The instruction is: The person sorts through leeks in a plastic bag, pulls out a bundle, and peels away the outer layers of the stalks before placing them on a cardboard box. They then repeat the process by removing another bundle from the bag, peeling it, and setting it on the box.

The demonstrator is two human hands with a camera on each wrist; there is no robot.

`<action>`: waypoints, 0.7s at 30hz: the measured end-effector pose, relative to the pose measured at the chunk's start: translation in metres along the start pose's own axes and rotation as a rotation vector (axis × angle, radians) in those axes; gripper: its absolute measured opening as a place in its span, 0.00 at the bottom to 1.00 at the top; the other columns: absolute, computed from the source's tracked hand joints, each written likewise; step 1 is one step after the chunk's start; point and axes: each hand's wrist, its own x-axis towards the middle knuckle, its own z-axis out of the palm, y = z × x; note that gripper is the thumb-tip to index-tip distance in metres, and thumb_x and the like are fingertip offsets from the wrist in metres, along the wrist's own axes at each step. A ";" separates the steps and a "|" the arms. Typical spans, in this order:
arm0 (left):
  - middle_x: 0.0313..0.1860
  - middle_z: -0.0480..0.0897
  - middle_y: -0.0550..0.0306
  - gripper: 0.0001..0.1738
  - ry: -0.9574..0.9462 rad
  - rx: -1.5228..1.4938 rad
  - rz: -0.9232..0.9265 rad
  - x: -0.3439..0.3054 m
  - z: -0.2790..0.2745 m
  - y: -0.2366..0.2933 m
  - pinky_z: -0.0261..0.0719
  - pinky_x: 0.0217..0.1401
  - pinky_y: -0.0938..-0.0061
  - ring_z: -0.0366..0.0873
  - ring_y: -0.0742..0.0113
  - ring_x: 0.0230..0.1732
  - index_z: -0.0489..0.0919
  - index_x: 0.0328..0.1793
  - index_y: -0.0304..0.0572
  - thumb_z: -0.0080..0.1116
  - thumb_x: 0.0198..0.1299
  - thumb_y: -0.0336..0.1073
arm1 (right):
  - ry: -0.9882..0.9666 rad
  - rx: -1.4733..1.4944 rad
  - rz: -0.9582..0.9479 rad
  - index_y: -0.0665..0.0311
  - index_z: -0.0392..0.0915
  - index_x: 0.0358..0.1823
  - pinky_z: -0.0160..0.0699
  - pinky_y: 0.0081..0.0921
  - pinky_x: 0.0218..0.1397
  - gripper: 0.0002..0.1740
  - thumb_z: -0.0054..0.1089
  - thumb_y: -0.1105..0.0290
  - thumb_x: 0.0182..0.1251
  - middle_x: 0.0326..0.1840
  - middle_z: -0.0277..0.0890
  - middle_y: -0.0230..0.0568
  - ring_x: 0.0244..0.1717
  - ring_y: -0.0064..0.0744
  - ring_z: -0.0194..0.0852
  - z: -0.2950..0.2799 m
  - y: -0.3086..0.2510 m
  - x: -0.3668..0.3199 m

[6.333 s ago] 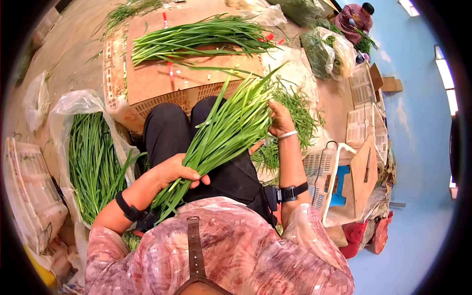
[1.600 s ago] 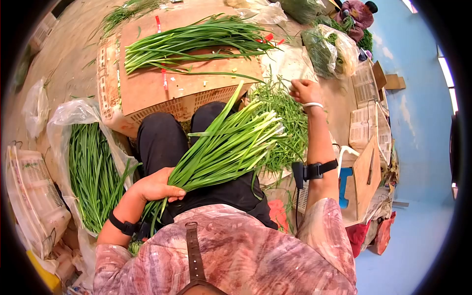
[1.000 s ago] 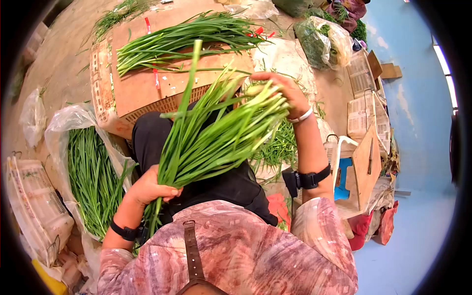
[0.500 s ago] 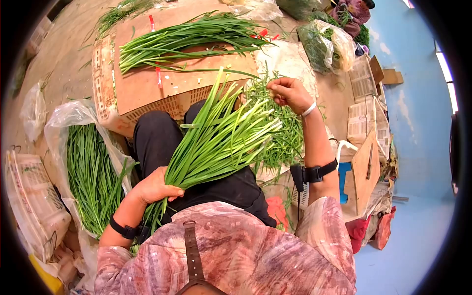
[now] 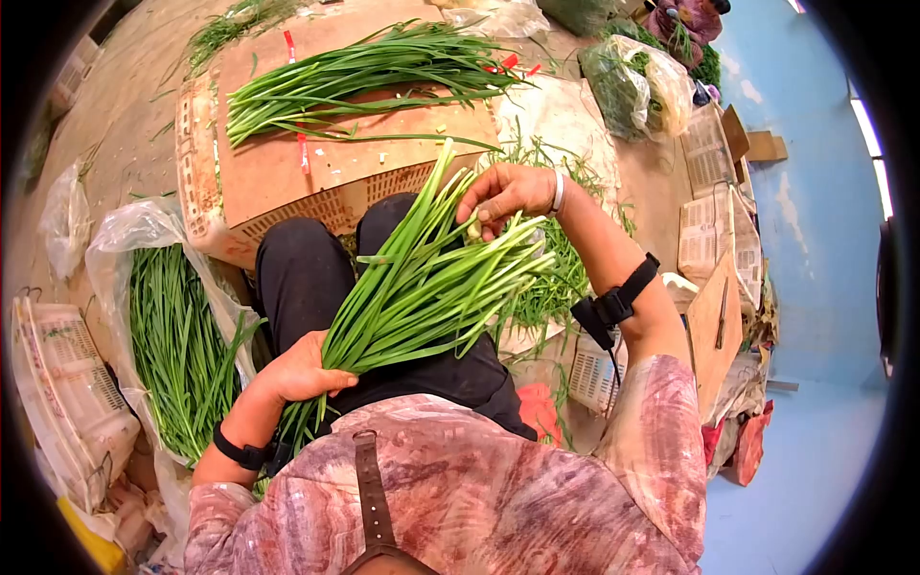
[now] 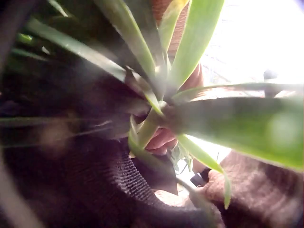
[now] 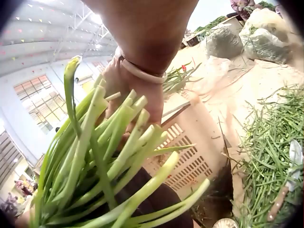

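Observation:
A bunch of long green stalks (image 5: 412, 297) lies slanted over the person's lap, pale cut ends toward the upper right. The left hand (image 5: 309, 369) grips its leafy lower end, thumb across the stalks. At the pale ends, the right hand (image 5: 508, 196) has its thumb and fingers pinched on a stalk at the bunch's upper edge. In the right wrist view the cut ends (image 7: 137, 128) fan out in front of the right hand (image 7: 135, 90), whose fingertips are mostly hidden. Leaves (image 6: 190, 52) fill the left wrist view, where the left hand's grip is unclear.
Another bunch (image 5: 364, 81) lies on a board (image 5: 259, 182) over a crate. An open plastic bag of greens (image 5: 182, 335) stands at the left. Loose trimmings (image 5: 556, 278) cover the floor sheet; a knife (image 7: 280, 199) lies on them. Crates (image 5: 704, 230) line the right side.
The right hand has moved from beyond the pale ends down and left onto the bunch's upper edge, its elbow swinging outward. The left hand keeps its grip with little movement.

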 end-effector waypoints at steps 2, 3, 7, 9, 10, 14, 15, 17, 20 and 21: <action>0.24 0.78 0.60 0.12 -0.002 0.013 -0.006 0.000 0.001 0.001 0.71 0.22 0.80 0.72 0.75 0.19 0.75 0.40 0.34 0.61 0.47 0.20 | 0.028 -0.027 -0.034 0.71 0.79 0.40 0.79 0.17 0.31 0.09 0.60 0.75 0.59 0.29 0.80 0.37 0.27 0.22 0.79 0.002 -0.001 0.002; 0.24 0.78 0.60 0.14 -0.007 -0.006 -0.002 0.000 0.002 0.002 0.71 0.22 0.80 0.72 0.75 0.19 0.75 0.41 0.34 0.61 0.46 0.20 | 0.104 -0.075 -0.100 0.71 0.79 0.38 0.79 0.17 0.31 0.08 0.59 0.75 0.59 0.28 0.80 0.37 0.26 0.22 0.78 0.001 0.000 0.001; 0.25 0.77 0.59 0.17 -0.018 -0.095 -0.018 0.000 0.000 0.003 0.71 0.22 0.80 0.72 0.74 0.19 0.74 0.43 0.34 0.62 0.45 0.21 | 0.551 -0.223 -0.258 0.69 0.79 0.38 0.78 0.18 0.36 0.08 0.58 0.73 0.58 0.31 0.79 0.37 0.30 0.23 0.77 -0.004 -0.014 -0.042; 0.25 0.77 0.58 0.17 -0.031 -0.104 -0.017 -0.001 -0.002 0.000 0.71 0.22 0.80 0.72 0.74 0.19 0.74 0.43 0.34 0.63 0.45 0.22 | 0.893 -0.124 -0.251 0.68 0.79 0.39 0.76 0.16 0.32 0.09 0.59 0.72 0.58 0.28 0.77 0.33 0.27 0.21 0.75 -0.026 -0.009 -0.079; 0.25 0.77 0.58 0.17 -0.046 -0.110 -0.018 -0.002 -0.004 -0.001 0.71 0.22 0.80 0.72 0.73 0.19 0.75 0.43 0.34 0.63 0.45 0.22 | 1.013 -0.197 -0.184 0.69 0.79 0.39 0.75 0.16 0.29 0.11 0.60 0.72 0.56 0.28 0.79 0.37 0.26 0.19 0.76 -0.053 0.005 -0.098; 0.25 0.77 0.57 0.17 -0.068 -0.082 -0.017 0.000 -0.007 -0.001 0.71 0.22 0.80 0.72 0.73 0.19 0.75 0.43 0.33 0.64 0.45 0.23 | 1.486 -1.172 0.395 0.71 0.80 0.39 0.78 0.33 0.44 0.19 0.64 0.63 0.49 0.39 0.79 0.55 0.36 0.47 0.80 -0.064 0.023 -0.120; 0.25 0.77 0.57 0.17 -0.074 -0.081 -0.020 0.002 -0.008 -0.002 0.71 0.21 0.80 0.72 0.73 0.19 0.75 0.43 0.33 0.64 0.45 0.24 | 1.502 -1.220 0.329 0.72 0.80 0.39 0.76 0.35 0.47 0.21 0.64 0.61 0.50 0.40 0.78 0.57 0.40 0.53 0.78 -0.057 0.020 -0.112; 0.25 0.77 0.57 0.17 -0.084 -0.077 -0.036 0.002 -0.008 -0.003 0.71 0.21 0.80 0.72 0.73 0.19 0.75 0.43 0.33 0.64 0.44 0.24 | 1.172 -0.732 -0.031 0.71 0.78 0.46 0.77 0.29 0.46 0.23 0.63 0.60 0.56 0.40 0.80 0.48 0.41 0.37 0.80 -0.031 -0.004 -0.073; 0.25 0.77 0.57 0.17 -0.101 -0.061 -0.022 0.006 -0.007 0.000 0.71 0.21 0.80 0.72 0.73 0.19 0.75 0.43 0.33 0.65 0.44 0.24 | 0.714 -0.322 -0.044 0.68 0.73 0.55 0.77 0.18 0.37 0.23 0.59 0.62 0.62 0.45 0.79 0.38 0.42 0.21 0.79 0.000 -0.023 -0.007; 0.25 0.77 0.57 0.18 -0.094 -0.071 -0.034 0.006 -0.005 0.002 0.72 0.21 0.80 0.73 0.73 0.19 0.74 0.44 0.33 0.65 0.45 0.24 | 0.660 -0.323 -0.088 0.69 0.76 0.49 0.74 0.15 0.30 0.19 0.61 0.65 0.60 0.37 0.80 0.35 0.34 0.19 0.79 0.007 -0.025 0.007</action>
